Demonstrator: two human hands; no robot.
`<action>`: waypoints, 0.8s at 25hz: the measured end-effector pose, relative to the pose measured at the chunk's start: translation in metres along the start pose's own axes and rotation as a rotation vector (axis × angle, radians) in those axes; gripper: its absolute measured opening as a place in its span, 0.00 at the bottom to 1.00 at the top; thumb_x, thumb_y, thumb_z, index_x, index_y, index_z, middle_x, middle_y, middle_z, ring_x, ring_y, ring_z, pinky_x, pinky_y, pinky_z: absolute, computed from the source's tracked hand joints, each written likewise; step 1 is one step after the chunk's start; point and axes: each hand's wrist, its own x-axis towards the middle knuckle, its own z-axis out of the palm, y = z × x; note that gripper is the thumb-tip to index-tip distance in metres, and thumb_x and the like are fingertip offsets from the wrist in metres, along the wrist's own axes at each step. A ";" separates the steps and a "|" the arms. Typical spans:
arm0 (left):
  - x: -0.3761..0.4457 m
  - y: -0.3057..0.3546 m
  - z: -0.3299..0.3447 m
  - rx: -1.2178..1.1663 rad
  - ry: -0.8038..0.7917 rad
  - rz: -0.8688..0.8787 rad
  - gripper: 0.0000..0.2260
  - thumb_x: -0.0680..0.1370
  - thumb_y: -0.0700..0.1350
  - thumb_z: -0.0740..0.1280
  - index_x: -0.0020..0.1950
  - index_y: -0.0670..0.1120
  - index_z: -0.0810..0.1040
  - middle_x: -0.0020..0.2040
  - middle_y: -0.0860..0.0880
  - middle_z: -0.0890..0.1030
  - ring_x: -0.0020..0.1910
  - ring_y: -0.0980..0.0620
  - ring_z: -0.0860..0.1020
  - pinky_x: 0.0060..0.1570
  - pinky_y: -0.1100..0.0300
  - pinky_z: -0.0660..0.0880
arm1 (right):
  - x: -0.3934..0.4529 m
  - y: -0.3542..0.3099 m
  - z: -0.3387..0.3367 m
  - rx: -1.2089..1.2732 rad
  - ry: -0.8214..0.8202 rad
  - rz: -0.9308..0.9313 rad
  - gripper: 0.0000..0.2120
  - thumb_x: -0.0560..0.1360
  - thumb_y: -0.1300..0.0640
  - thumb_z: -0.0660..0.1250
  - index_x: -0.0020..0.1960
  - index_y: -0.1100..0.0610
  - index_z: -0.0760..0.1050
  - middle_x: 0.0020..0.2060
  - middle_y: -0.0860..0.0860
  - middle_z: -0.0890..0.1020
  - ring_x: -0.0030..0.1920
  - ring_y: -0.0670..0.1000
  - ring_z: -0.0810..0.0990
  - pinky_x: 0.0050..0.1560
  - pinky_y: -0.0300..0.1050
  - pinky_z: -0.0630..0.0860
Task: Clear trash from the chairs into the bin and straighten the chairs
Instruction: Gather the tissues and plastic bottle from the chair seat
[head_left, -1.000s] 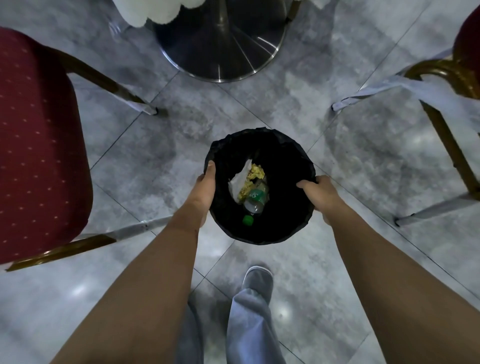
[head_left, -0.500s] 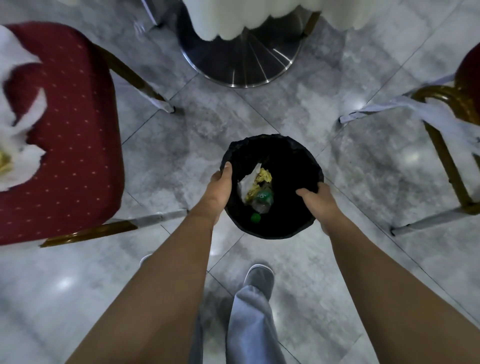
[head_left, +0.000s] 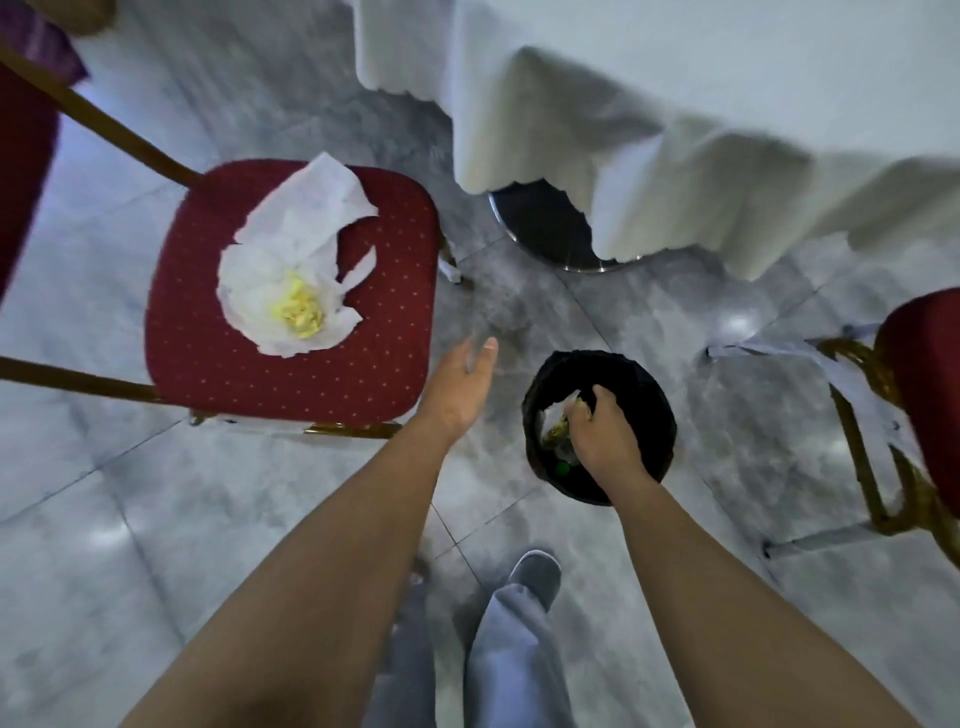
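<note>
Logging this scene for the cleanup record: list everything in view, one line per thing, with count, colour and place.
Red padded chair with gold frame: two in full view, red; one left, one at right edge.
Crumpled white paper napkin with yellow scraps: one, white, on left chair seat.
Round black bin: one, black, on floor centre right, trash inside.
White tablecloth: one, white, top.
Round metal table base: one, silver, under cloth.
Grey marble floor: grey.
Left hand: open, beside chair.
Right hand: over bin, grips its rim.

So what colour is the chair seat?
Dark red with small pale dots, seen in the head view.
</note>
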 end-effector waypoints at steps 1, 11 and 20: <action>-0.007 0.004 -0.016 0.012 0.044 0.034 0.30 0.81 0.62 0.54 0.79 0.48 0.60 0.78 0.48 0.61 0.76 0.48 0.61 0.72 0.54 0.58 | -0.007 -0.016 0.004 -0.030 -0.007 -0.032 0.29 0.82 0.47 0.58 0.78 0.59 0.56 0.75 0.58 0.66 0.73 0.60 0.66 0.70 0.55 0.65; 0.007 -0.034 -0.169 0.178 0.659 -0.024 0.31 0.80 0.59 0.60 0.77 0.44 0.59 0.77 0.41 0.62 0.76 0.41 0.60 0.74 0.45 0.59 | -0.002 -0.180 0.091 -0.152 -0.057 -0.262 0.32 0.79 0.43 0.61 0.78 0.56 0.56 0.74 0.56 0.67 0.72 0.59 0.67 0.70 0.58 0.67; 0.066 -0.063 -0.228 -0.113 0.608 -0.432 0.45 0.72 0.68 0.65 0.80 0.49 0.49 0.76 0.39 0.57 0.75 0.39 0.58 0.69 0.42 0.63 | 0.051 -0.286 0.180 -0.433 0.044 -0.524 0.34 0.78 0.40 0.60 0.78 0.54 0.55 0.79 0.53 0.56 0.77 0.56 0.57 0.73 0.56 0.60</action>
